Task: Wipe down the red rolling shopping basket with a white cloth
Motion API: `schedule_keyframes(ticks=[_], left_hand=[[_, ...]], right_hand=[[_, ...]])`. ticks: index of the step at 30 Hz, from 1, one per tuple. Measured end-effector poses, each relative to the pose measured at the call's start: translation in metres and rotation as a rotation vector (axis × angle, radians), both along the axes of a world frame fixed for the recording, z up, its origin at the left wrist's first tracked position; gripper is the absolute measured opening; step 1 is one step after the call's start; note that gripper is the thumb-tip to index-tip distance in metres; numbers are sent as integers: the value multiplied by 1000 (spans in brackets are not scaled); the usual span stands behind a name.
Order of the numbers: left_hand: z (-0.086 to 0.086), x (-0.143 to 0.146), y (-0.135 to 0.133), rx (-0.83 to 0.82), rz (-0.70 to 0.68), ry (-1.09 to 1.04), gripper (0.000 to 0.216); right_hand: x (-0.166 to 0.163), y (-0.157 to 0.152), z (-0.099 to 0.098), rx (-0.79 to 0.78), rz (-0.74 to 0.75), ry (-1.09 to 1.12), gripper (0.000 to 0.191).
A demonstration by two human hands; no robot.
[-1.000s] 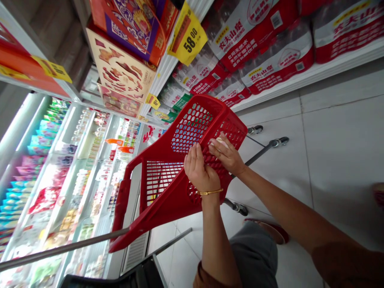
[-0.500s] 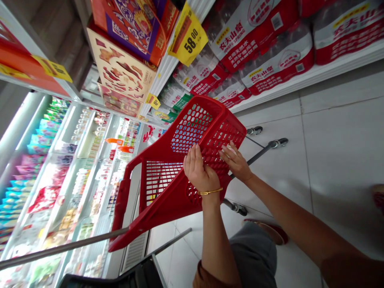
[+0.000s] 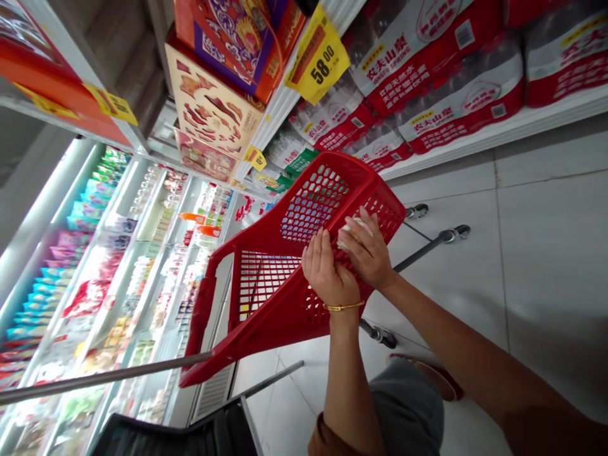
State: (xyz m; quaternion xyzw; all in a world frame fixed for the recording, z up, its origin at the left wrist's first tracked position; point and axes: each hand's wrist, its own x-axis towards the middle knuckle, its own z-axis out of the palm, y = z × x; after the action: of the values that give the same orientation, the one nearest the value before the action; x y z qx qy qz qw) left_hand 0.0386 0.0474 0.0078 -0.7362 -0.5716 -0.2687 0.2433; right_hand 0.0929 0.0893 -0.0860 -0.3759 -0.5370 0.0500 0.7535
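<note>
A red shopping cart [image 3: 280, 310] with a perforated plastic basket stands in front of me, appearing tilted in the picture. Over its near side is my left hand [image 3: 329, 267], a gold bracelet [image 3: 342, 306] at the wrist. Its fingers are stretched out side by side with the thumb apart, and I see nothing held in it. Close beside it, my right hand [image 3: 373, 253] curls its fingers round a small pale, crumpled wad [image 3: 341, 241]. What the wad is made of is unclear. Whether either hand touches the cart I cannot tell.
Red-wrapped packs of bottled water [image 3: 456, 104] fill a low shelf along the top right. Gift boxes [image 3: 213, 114] stand on a shelf by a yellow price tag [image 3: 318, 57]. A bright refrigerated display [image 3: 118, 266] lines the left. Below lies a black basket [image 3: 190, 437].
My right hand has come nearer my left, and its fingers are more curled. The pale wad shows more clearly in it. The whole scene has shifted slightly to the right.
</note>
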Motion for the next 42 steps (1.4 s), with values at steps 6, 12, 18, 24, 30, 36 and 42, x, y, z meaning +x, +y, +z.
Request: schedule_keyframes(ticks=[6, 12, 18, 24, 30, 36, 42], left_hand=[[0, 2, 0, 15, -12, -23, 54], [1, -1, -1, 43, -66, -8, 53], [1, -1, -1, 53, -92, 21, 46], [2, -1, -1, 74, -73, 20, 33], [0, -6, 0, 101, -67, 3, 30], [-2, -8, 0, 109, -46, -13, 32], [-2, -10, -1, 126, -52, -41, 29]], right_hand=[[-6, 16, 15, -37, 103, -20, 49], [5, 28, 6, 60, 48, -114, 45], [14, 33, 8, 77, -20, -135, 41], [35, 40, 20, -57, -66, -76, 34], [56, 46, 28, -98, -18, -103, 34], [62, 46, 31, -120, -23, -80, 36], [51, 30, 44, -108, -57, 0, 36]])
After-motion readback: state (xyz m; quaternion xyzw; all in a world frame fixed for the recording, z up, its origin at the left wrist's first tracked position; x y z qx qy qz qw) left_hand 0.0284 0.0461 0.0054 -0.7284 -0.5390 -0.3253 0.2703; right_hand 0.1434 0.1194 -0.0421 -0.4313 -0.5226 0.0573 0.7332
